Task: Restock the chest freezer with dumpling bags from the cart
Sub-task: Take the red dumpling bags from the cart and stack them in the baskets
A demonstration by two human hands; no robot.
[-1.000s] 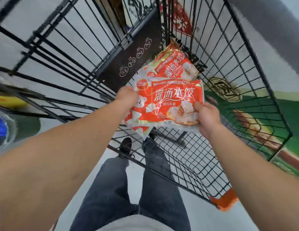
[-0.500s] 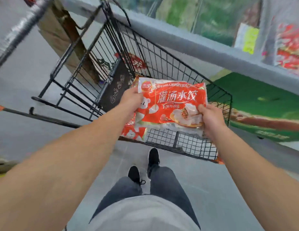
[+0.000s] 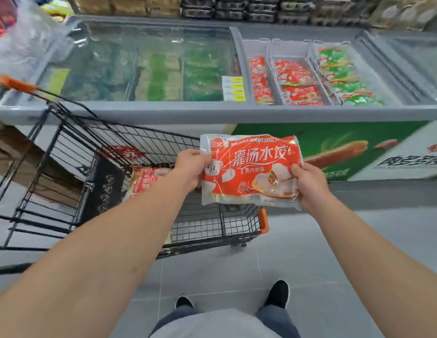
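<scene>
1. Presently, in the head view, both hands hold one red dumpling bag (image 3: 250, 170) in the air over the right end of the cart (image 3: 129, 181), in front of the chest freezer (image 3: 212, 111). The left hand (image 3: 190, 168) pinches the bag's left edge; the right hand (image 3: 307, 184) grips its lower right corner, thumb on the printed face.
2. Judging progress: the freezer's open right section already has red bags (image 3: 295, 81) in its baskets, with green bags (image 3: 344, 76) in the basket just to the right. At least one more bag (image 3: 145, 181) lies in the cart against its dark panel, so the restocking looks only partly done. The held bag is lifted out but not yet placed; it has still to cross the freezer's front edge.
3. Compared with half a second ago, the view has swung up and toward the freezer, whose glass lid (image 3: 139, 62) and open baskets now show. The bag has risen clear of the cart's rim, and the grip on both of its ends is unchanged.
</scene>
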